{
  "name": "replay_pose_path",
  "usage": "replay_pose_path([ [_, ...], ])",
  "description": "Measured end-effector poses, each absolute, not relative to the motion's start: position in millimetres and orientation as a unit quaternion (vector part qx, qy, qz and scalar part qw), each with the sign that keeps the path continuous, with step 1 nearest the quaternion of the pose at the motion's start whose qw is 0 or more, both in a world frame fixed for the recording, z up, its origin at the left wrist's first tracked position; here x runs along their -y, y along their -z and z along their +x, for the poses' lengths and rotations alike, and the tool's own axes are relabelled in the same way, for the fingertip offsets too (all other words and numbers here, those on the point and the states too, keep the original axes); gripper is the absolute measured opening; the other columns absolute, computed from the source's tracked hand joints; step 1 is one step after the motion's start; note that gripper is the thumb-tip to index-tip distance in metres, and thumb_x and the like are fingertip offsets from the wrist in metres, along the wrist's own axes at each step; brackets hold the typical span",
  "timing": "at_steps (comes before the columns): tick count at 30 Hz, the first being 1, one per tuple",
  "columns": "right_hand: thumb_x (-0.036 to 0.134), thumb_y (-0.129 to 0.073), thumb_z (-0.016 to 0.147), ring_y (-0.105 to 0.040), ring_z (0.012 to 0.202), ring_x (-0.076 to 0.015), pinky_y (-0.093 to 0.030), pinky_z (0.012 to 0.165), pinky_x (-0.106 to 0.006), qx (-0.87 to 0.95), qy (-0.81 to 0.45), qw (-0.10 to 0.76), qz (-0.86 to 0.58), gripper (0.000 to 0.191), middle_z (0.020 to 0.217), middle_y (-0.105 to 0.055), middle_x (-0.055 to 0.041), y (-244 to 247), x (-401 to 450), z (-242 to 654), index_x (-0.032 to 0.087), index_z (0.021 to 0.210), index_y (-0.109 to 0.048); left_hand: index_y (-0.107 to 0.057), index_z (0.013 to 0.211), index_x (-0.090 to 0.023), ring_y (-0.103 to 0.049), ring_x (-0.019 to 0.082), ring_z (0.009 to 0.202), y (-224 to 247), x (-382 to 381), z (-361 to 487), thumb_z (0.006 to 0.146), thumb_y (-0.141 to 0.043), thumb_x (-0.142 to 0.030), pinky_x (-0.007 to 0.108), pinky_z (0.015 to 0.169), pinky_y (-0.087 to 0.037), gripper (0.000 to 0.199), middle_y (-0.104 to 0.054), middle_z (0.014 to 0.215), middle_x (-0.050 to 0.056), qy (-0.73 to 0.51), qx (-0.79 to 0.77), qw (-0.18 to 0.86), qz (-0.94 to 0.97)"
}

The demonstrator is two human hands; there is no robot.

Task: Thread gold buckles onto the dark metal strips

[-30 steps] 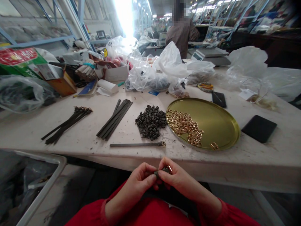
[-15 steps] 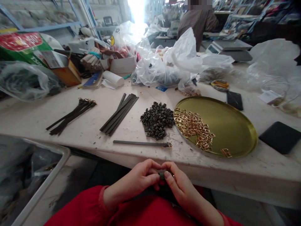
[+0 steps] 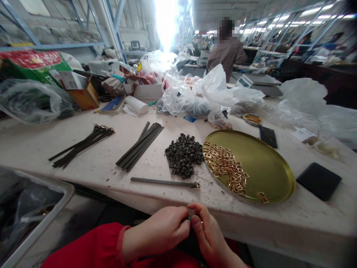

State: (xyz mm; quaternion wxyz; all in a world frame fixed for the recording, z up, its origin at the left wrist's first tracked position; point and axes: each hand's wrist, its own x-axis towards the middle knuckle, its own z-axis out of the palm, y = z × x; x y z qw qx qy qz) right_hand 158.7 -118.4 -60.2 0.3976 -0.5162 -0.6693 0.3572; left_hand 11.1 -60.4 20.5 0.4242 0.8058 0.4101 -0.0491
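Note:
My left hand (image 3: 164, 227) is closed, back of the hand upward, in front of the table edge. Its fingertips meet those of my right hand (image 3: 206, 229), whose thumb and fingers pinch from the other side. Between them shows a small bit of dark strap (image 3: 191, 213); a metallic glint sits by the right fingers, and the rest is covered. Just beyond, on the table, lies a dark strap with a gold buckle (image 3: 166, 182). Behind it are a heap of small dark loops (image 3: 184, 155) and a gold tray (image 3: 275, 169) holding many gold buckles (image 3: 224, 163).
Plain dark straps (image 3: 140, 146) and a bundle of buckled straps (image 3: 83, 146) lie to the left on the white table (image 3: 92, 176). A black flat pad (image 3: 318, 181) lies right of the tray. Plastic bags (image 3: 189, 98) line the back. A person (image 3: 225, 56) stands beyond.
The view has tilted upward, so the table sits lower in the picture. My left hand has rolled over and closed more, hiding more of the dark strap between the hands.

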Motion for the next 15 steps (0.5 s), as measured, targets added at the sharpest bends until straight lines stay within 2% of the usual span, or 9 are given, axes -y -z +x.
replay_pose_path([
  [7,0.041,-0.026,0.092,-0.063,0.072,-0.0165,-0.049,0.063,-0.026,0.627,-0.327,0.453,-0.543,0.031,0.082,-0.064,-0.0013,61,118,154,0.024,0.107,-0.047,-0.060,0.085,-0.019,-0.064,0.023,0.073,-22,52,13,0.084,-0.036,-0.034,0.026,0.060,-0.044,0.029,-0.069,0.082,0.006,0.105,-0.414,0.296,0.855],
  [11,0.045,-0.025,0.091,-0.064,0.072,-0.0180,-0.050,0.063,-0.026,0.619,-0.301,0.464,-0.558,0.035,0.083,-0.066,-0.0031,67,119,148,0.023,0.106,-0.048,-0.059,0.089,-0.019,-0.065,0.023,0.074,-30,55,16,0.086,-0.031,-0.029,0.026,0.060,-0.046,0.030,-0.069,0.086,0.007,0.102,-0.395,0.284,0.868],
  [15,0.045,-0.023,0.092,-0.064,0.062,-0.0176,-0.050,0.054,-0.025,0.630,-0.263,0.444,-0.580,0.036,0.072,-0.065,-0.0028,75,113,153,0.021,0.105,-0.047,-0.058,0.094,-0.018,-0.065,0.023,0.070,-25,57,20,0.087,-0.029,-0.026,0.027,0.056,-0.047,0.030,-0.069,0.085,0.008,0.094,-0.392,0.265,0.876],
])
